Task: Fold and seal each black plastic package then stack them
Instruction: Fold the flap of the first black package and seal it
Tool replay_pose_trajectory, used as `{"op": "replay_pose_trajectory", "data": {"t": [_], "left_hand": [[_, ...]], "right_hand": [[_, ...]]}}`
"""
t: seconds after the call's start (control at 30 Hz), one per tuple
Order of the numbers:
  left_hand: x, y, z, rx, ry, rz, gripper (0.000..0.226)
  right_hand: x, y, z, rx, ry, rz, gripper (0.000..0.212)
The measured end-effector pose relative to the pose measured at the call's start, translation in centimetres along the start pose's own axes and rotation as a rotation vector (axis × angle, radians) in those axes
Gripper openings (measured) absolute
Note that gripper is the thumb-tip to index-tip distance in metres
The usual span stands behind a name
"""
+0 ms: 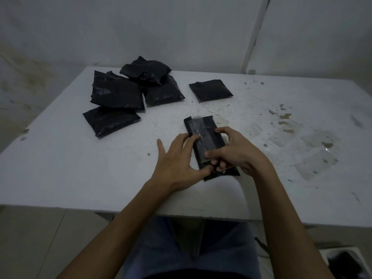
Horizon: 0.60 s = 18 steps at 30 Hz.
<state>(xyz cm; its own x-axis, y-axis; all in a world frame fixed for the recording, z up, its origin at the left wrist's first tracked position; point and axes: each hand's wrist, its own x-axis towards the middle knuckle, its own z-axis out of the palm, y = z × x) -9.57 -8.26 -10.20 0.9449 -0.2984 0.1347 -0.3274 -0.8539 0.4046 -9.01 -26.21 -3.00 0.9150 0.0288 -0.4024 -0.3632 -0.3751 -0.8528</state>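
While the flat black plastic package (209, 146) lies on the stained white bench (80, 168) at six o'clock, my left hand (177, 160) presses it, fingers spread; my right hand (233, 150) pinches its clear tape strip (198, 127).

White table (80, 168) stained and speckled at right, pile of black packages (120, 95) laid at far left, single black package (210, 90) set apart, folded taped package (207, 135) laid near front, clear tape pieces (314, 164) stuck at right.
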Motion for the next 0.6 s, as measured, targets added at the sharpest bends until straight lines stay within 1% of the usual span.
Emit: {"op": "replay_pose_trajectory", "data": {"t": [0.07,0.23,0.43,0.6], "left_hand": [[0.02,0.02,-0.01,0.010,0.000,0.009,0.097],[-0.17,0.09,0.25,0.065,-0.075,0.012,0.121],[0.03,-0.16,0.63,0.079,-0.085,0.004,0.126],[-0.01,-0.14,0.78,0.088,-0.103,-0.009,0.127]], "right_hand": [[-0.19,0.34,-0.11,0.004,0.002,-0.007,0.089],[-0.64,0.53,-0.36,-0.031,0.005,0.001,0.087],[-0.82,0.67,-0.24,-0.113,0.039,-0.010,0.088],[-0.51,0.74,-0.03,-0.262,0.084,-0.027,0.090]]}}
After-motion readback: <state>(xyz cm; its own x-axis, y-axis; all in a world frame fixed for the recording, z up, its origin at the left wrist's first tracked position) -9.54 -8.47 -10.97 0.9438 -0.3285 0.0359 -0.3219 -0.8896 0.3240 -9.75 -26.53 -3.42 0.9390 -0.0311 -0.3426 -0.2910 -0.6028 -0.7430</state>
